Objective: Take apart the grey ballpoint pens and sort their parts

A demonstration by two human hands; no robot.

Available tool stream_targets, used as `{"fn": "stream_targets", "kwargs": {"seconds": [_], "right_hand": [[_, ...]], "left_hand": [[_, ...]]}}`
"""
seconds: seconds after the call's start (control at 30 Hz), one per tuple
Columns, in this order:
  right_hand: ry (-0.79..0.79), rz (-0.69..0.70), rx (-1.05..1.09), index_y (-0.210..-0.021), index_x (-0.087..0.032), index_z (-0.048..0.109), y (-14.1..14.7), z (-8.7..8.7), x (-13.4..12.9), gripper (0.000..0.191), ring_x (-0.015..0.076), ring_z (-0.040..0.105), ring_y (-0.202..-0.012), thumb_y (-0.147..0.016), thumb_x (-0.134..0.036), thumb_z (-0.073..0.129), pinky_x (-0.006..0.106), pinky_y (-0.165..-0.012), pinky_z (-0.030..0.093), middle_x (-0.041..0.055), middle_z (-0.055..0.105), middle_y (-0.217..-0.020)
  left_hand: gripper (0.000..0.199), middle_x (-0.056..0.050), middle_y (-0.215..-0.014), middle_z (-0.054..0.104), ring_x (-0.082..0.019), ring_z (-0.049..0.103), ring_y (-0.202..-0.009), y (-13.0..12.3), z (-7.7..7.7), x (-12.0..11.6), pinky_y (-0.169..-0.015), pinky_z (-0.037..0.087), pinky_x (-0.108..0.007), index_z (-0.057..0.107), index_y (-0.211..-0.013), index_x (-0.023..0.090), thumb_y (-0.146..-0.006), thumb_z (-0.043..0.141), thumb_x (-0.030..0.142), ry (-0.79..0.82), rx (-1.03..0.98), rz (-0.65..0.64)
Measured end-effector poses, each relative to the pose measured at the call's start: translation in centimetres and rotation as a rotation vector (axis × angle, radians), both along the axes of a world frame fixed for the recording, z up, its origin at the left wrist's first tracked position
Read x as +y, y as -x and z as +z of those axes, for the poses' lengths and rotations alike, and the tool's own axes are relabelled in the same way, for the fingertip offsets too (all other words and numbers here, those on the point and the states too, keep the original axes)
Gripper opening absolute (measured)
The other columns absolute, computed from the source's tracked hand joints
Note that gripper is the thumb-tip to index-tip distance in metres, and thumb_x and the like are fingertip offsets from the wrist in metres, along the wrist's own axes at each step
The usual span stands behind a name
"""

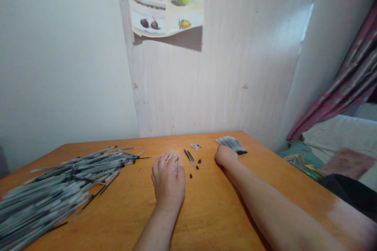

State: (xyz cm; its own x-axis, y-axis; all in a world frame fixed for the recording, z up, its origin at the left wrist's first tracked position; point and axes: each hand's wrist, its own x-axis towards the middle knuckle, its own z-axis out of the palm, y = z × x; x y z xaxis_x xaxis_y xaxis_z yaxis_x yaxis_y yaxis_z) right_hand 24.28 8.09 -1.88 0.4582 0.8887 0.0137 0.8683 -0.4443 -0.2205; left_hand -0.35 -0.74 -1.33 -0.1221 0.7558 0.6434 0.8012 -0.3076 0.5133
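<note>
My left hand [169, 178] rests low over the middle of the table, palm down, with its fingers partly spread. Small whitish translucent pieces [176, 154] show at its fingertips; whether it touches them I cannot tell. At the near left end of a neat row of clear pens with black ends [231, 144] is my right hand [226, 155], its fingers curled inward. What those fingers hold, if anything, is hidden. Between the hands lie a pair of slim dark-tipped pen pieces [189, 156], several small black caps [197, 167] and some little white bits [195, 146].
A big loose heap of similar clear and black pens [67, 180] spreads over the left of the orange wooden table [203, 211]. The wall [188, 86] rises behind its back edge, with a fruit picture sheet [166, 6] on it. Bedding [341, 137] lies at right.
</note>
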Motion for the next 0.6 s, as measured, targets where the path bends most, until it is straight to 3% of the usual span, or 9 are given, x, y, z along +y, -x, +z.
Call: {"fn": "stream_targets", "kwargs": {"seconds": [0.23,0.47,0.6], "right_hand": [[-0.036,0.080,-0.018,-0.113,-0.018,0.069,1.6,-0.6,-2.0,0.033,0.0285,0.066,-0.109,-0.092,-0.021,0.044,0.039,-0.087,0.050,0.0177,0.069,-0.118],[-0.050,0.154,-0.008,-0.110,-0.021,0.069,2.3,-0.3,-5.3,0.032,0.0290,0.066,-0.107,-0.091,-0.024,0.044,0.039,-0.087,0.050,0.0151,0.071,-0.114],[-0.061,0.184,0.011,-0.116,-0.020,0.068,2.7,0.1,-6.6,0.036,0.0280,0.065,-0.108,-0.091,-0.025,0.043,0.037,-0.087,0.049,0.0153,0.071,-0.114]], "left_hand": [[0.029,-0.014,-0.116,0.065,-0.030,0.054,-0.119,1.0,0.1,1.2,-0.108,0.035,-0.050,0.074,-0.099,0.020,-0.085,0.049,0.028,-0.037,-0.197,-0.034],[0.026,-0.008,-0.103,0.070,-0.021,0.064,-0.102,2.5,-0.2,2.6,-0.098,0.044,-0.038,0.070,-0.100,0.018,-0.080,0.054,0.024,0.032,-0.986,-0.056],[0.024,-0.005,-0.097,0.070,-0.018,0.065,-0.097,3.2,-0.2,2.7,-0.094,0.046,-0.034,0.068,-0.095,0.017,-0.075,0.057,0.024,-0.022,-1.165,0.000]]}}
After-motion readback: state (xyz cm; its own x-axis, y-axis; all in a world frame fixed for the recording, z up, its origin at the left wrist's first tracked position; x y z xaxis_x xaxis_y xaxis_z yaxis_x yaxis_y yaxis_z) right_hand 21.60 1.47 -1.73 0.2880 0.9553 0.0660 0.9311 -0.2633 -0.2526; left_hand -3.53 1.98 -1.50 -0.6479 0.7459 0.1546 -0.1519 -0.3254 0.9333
